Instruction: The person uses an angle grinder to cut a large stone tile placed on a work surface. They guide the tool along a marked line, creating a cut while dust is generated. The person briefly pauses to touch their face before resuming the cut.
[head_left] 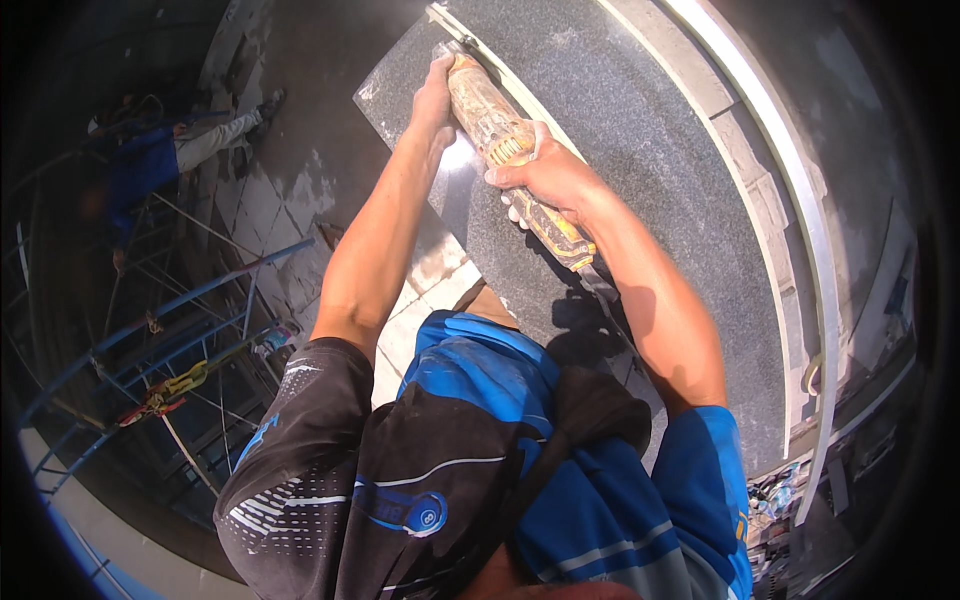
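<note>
- Nearest is a black-and-blue shirt [430, 470].
- Left hand [432, 98] grips the far end of a dusty power tool [482, 105], right hand [550, 175] its body, over a speckled gray slab [650, 190].
- Left: blue scaffolding [222, 262], another person [150, 165].
- Right: long metal rail [818, 225].

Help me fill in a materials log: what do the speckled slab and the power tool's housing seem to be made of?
Speckled slab: probably granite or similar stone, low sheen, judging by its fine gray grain. Power tool's housing: likely yellow molded plastic, scuffed and dusty, given its slotted vents.
</note>
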